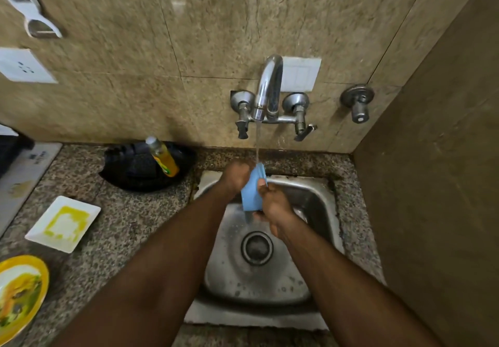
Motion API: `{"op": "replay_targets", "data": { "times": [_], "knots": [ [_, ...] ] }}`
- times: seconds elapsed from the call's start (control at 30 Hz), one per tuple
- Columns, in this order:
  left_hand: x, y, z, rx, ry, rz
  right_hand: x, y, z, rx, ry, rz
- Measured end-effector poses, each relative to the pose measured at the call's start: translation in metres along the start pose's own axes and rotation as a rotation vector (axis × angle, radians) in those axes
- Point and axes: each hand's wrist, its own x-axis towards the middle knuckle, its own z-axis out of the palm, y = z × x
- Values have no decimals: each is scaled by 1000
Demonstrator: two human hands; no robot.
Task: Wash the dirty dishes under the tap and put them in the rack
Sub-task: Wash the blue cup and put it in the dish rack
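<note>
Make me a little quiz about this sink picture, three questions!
1. True or false: water is running from the tap.
2. What do both hands, the left hand and the right hand, hold under the stream?
A. a spoon
B. a blue cloth-like thing
C. a cup
3. Fill in: the square white plate smeared with yellow lies on the ____ of the sink.

Key: 1 true; 2 B; 3 left.

A single head-worn camera looks steeply down (wide-angle, close in) over the sink (318, 200), facing the tiled wall (216, 22) and tap (268, 87).
</note>
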Motion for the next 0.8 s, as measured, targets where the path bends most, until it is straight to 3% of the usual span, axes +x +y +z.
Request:
{"op": "replay_targets", "data": {
  "times": [0.1,0.2,0.3,0.37,0.47,0.53,0.63,0.8],
  "knots": [
    [-5,8,6,38,127,22,1,-9,2,46,20,-13],
    [-27,3,35,98,357,405,4,-28,-4,131,23,-28],
    [-21,-10,36,92,360,486,8,-30,-10,125,2,-20],
    [-14,-9,28,-123,289,357,2,-27,-9,101,2,13],
    [-2,15,11,-487,45,4,-1,-20,-7,82,0,60],
    [4,19,0,-438,-56,-196,-4,-18,-10,68,-26,19],
    [-1,12,-10,-686,-168,-489,0,-13,-16,-34,-43,-46],
    [11,-1,14,-997,-17,-480,3,-20,-21,-4,-26,-61]
  ]
}}
